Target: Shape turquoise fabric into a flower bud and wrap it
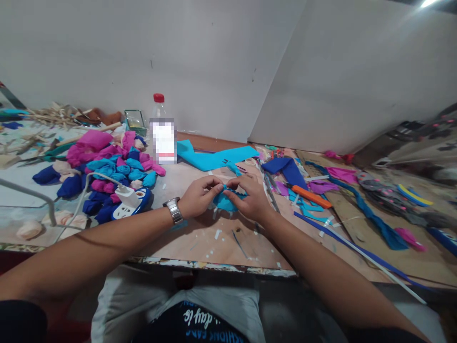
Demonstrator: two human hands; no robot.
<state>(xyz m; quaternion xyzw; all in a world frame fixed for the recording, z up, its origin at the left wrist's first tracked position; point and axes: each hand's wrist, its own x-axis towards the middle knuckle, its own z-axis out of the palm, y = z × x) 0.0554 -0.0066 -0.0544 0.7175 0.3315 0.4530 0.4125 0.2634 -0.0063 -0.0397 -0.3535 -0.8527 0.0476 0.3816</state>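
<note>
Over the middle of the table, a piece of light-blue crepe paper [225, 202] is pinched between both my hands. My left hand [202, 196], below a metal-banded watch, grips its upper left edge with thumb and forefinger. From the right, my right hand [250, 196] holds the same piece, fingers closed on its edge. The thumbs almost meet at the top of the paper. Just behind the hands lies a long light-blue strip [221, 158], folded at its left end. My fingers hide part of the held piece.
Left of my hands are a heap of pink and blue paper bundles [121, 164] and a power strip [132, 204] with a plugged-in cable. A red-capped bottle [159, 112] stands behind. To the right lie an orange cutter [312, 196], paper scraps and a white stick [374, 262].
</note>
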